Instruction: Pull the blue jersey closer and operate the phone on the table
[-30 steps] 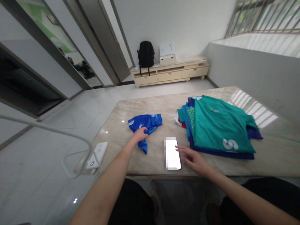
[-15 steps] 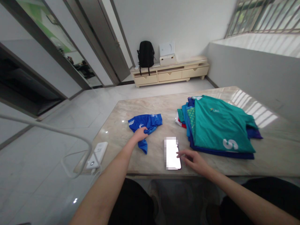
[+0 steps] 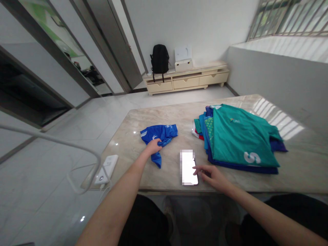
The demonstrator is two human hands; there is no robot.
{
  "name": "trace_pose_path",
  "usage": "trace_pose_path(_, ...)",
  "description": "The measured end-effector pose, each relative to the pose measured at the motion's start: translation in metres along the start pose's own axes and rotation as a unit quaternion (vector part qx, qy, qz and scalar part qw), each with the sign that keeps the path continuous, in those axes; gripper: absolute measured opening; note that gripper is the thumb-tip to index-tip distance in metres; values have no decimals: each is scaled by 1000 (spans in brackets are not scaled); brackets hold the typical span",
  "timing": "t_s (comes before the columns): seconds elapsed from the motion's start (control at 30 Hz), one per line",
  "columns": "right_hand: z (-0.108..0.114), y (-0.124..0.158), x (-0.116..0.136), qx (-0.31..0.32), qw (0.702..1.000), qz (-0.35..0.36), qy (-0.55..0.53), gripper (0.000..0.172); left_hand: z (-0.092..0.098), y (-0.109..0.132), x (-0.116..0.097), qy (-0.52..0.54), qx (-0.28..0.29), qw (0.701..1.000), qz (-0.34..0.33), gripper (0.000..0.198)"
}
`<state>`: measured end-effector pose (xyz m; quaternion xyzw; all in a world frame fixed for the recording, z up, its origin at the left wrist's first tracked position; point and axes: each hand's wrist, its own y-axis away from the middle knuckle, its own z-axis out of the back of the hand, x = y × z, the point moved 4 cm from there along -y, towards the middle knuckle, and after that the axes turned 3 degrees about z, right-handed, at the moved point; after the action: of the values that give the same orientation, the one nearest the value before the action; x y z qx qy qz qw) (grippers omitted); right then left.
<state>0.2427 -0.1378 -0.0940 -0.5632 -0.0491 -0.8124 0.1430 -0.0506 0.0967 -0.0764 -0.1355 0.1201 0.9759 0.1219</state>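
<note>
Right hand (image 3: 214,176) at the table's (image 3: 159,114) near edge, fingers loosely apart, gripping nothing, 1 fingertip touching the right edge of the phone (image 3: 189,169), which lies flat with its screen lit. White charger block (image 3: 106,168) at the near-left corner. Left hand (image 3: 153,147) farther in, fingers curled tight on the crumpled blue shirt (image 3: 161,133), left of center. Jersey stack (image 3: 241,140) to the right, teal on top. Backpack (image 3: 159,59) on the low cabinet (image 3: 187,82) at the far wall.

I see a crumpled blue shirt (image 3: 161,135) on the table (image 3: 179,114), left of a flat phone (image 3: 189,167), screen up.
</note>
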Motion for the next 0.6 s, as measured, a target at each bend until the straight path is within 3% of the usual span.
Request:
trace_pose_path(0.17, 3, 0, 1, -26, 999, 25, 19, 41, 0, 0, -1, -2, 1, 1000, 0, 33)
trace_pose_path(0.37, 2, -2, -4, -24, 999, -11, 20, 36, 1, 1, -2, -1, 2, 1000, 3, 32)
trace_pose_path(0.6, 0, -1, -1, -6, 1000, 1, -13, 39, 2, 2, -2, 2, 3, 1000, 7, 33)
